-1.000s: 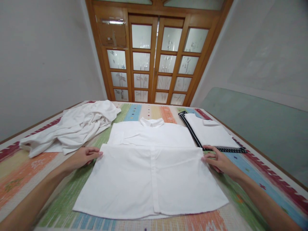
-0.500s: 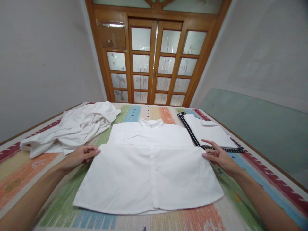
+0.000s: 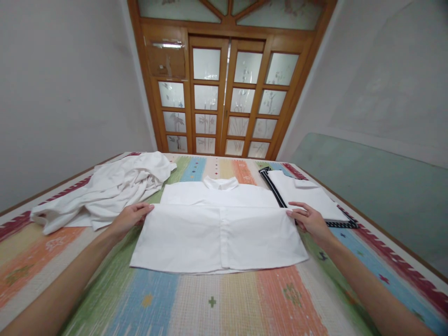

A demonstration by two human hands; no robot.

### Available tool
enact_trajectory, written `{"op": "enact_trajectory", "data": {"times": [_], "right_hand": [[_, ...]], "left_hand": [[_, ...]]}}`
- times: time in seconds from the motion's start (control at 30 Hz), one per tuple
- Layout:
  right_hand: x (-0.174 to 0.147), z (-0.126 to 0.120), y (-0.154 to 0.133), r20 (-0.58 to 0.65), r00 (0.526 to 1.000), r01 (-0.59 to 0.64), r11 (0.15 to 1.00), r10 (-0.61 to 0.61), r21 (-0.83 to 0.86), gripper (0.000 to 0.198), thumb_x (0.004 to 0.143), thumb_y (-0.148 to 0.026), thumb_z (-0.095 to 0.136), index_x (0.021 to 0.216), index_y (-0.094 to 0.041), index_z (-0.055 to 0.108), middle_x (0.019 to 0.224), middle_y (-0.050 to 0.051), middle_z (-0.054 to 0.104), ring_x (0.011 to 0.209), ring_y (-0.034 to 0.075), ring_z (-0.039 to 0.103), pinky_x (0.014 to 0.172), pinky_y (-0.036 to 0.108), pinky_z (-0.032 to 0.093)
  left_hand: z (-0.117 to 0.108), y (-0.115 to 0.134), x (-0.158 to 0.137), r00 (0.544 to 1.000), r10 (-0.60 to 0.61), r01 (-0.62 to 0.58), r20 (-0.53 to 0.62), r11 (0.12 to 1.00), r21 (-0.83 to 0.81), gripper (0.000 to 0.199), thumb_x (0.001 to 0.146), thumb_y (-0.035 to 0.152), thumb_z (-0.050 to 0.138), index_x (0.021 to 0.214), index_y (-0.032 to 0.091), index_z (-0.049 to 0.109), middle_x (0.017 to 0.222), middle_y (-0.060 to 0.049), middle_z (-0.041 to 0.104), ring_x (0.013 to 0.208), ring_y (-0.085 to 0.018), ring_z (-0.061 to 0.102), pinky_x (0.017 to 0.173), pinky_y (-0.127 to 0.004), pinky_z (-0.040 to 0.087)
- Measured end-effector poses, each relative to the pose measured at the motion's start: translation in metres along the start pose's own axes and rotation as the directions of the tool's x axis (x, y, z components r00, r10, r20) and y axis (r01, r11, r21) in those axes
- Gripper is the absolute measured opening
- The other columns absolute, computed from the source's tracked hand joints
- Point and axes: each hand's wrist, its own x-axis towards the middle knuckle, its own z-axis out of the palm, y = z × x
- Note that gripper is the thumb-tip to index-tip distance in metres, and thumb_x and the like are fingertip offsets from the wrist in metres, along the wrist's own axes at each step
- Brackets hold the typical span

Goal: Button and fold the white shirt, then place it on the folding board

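Note:
A white collared shirt (image 3: 189, 235) lies in the middle of the patterned cloth, its collar pointing away from me and its button strip running down the centre. My left hand (image 3: 135, 215) pinches the shirt at the left end of a raised crosswise edge. At the right end of that edge, my right hand (image 3: 306, 217) pinches the fabric between thumb and fingers. The lower part hangs from this edge toward me, in front of the upper part. How the layers lie underneath is hidden.
A crumpled white garment (image 3: 115, 186) lies at the left. On the right sits a folded white garment (image 3: 308, 198) on black fabric with white trim (image 3: 341, 224). The striped cloth (image 3: 196, 303) covers the table. Walls flank both sides; wooden glazed doors (image 3: 227, 93) stand beyond.
Both hands have moved forward and slightly inward, lifting the held edge toward the collar. The shirt's hem has slid away from me, uncovering more striped cloth in front.

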Motion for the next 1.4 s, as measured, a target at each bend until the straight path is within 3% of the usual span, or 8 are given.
{"op": "enact_trajectory", "data": {"times": [0.1,0.27,0.5,0.67,0.83,1.07,1.2,1.4], "right_hand": [[0.003,0.01,0.001,-0.006,0.999,-0.04,0.996,0.039,-0.075,0.057,0.055,-0.047,0.08,0.1,-0.019,0.061,0.063,-0.005,0.058,0.039,0.004,0.032,0.037,0.02,0.021],[0.003,0.009,0.014,0.115,0.986,-0.096,0.98,0.117,-0.175,0.065,0.061,-0.048,0.073,0.115,-0.019,0.053,0.052,-0.01,0.049,0.034,0.006,0.031,0.035,0.02,0.016],[-0.013,-0.017,0.023,0.287,0.946,-0.092,0.974,0.15,-0.205,0.078,0.068,-0.055,0.072,0.13,-0.019,0.041,0.051,-0.012,0.046,0.034,0.006,0.03,0.035,0.019,0.016],[-0.026,-0.025,0.027,0.387,0.896,-0.118,0.957,0.218,-0.266,0.084,0.068,-0.058,0.072,0.134,-0.021,0.037,0.056,-0.01,0.052,0.032,0.005,0.03,0.033,0.019,0.016],[-0.034,-0.023,0.022,0.375,0.896,-0.128,0.947,0.238,-0.295,0.086,0.064,-0.058,0.074,0.133,-0.023,0.036,0.065,-0.006,0.06,0.032,0.005,0.033,0.033,0.019,0.019],[-0.032,-0.021,0.033,0.311,0.927,-0.121,0.953,0.208,-0.278,0.082,0.064,-0.057,0.071,0.13,-0.022,0.038,0.061,-0.007,0.057,0.033,0.005,0.033,0.032,0.02,0.02],[-0.032,-0.023,0.037,0.322,0.921,-0.127,0.95,0.221,-0.286,0.078,0.065,-0.058,0.07,0.127,-0.021,0.039,0.062,-0.007,0.057,0.033,0.005,0.032,0.032,0.02,0.019],[-0.036,-0.021,0.034,0.315,0.925,-0.115,0.947,0.212,-0.3,0.074,0.067,-0.054,0.07,0.126,-0.022,0.038,0.073,-0.003,0.063,0.036,0.005,0.035,0.034,0.02,0.02]], "left_hand": [[0.01,-0.006,0.01,0.999,-0.016,0.019,-0.045,0.998,0.058,0.053,0.054,0.064,0.071,0.073,0.016,0.061,0.05,0.007,0.045,0.045,-0.009,0.039,0.044,-0.021,0.027],[0.009,-0.014,0.012,0.997,-0.078,0.078,-0.012,0.991,0.113,0.053,0.055,0.069,0.067,0.069,0.018,0.057,0.043,0.01,0.033,0.039,-0.007,0.025,0.042,-0.022,0.013],[-0.011,-0.012,-0.011,0.96,-0.155,0.094,0.232,0.963,0.252,0.059,0.058,0.077,0.066,0.065,0.02,0.052,0.037,0.008,0.035,0.039,-0.007,0.022,0.044,-0.023,0.01],[-0.016,-0.009,-0.024,0.933,-0.23,0.145,0.276,0.944,0.296,0.063,0.057,0.08,0.065,0.073,0.02,0.055,0.04,0.008,0.038,0.038,-0.008,0.024,0.042,-0.022,0.012],[-0.019,-0.006,-0.029,0.922,-0.233,0.134,0.31,0.942,0.309,0.058,0.058,0.076,0.068,0.069,0.02,0.055,0.042,0.007,0.039,0.04,-0.008,0.024,0.042,-0.022,0.013],[-0.012,-0.004,-0.031,0.945,-0.162,0.065,0.283,0.945,0.321,0.056,0.057,0.073,0.07,0.069,0.02,0.056,0.044,0.006,0.042,0.042,-0.009,0.032,0.043,-0.021,0.017],[-0.011,-0.006,-0.033,0.945,-0.167,0.069,0.282,0.942,0.327,0.058,0.057,0.077,0.066,0.068,0.021,0.051,0.039,0.007,0.042,0.038,-0.009,0.028,0.042,-0.022,0.015],[-0.008,-0.007,-0.037,0.969,-0.069,-0.018,0.236,0.937,0.348,0.059,0.059,0.079,0.062,0.065,0.022,0.048,0.037,0.005,0.044,0.037,-0.01,0.033,0.042,-0.023,0.02]]}}
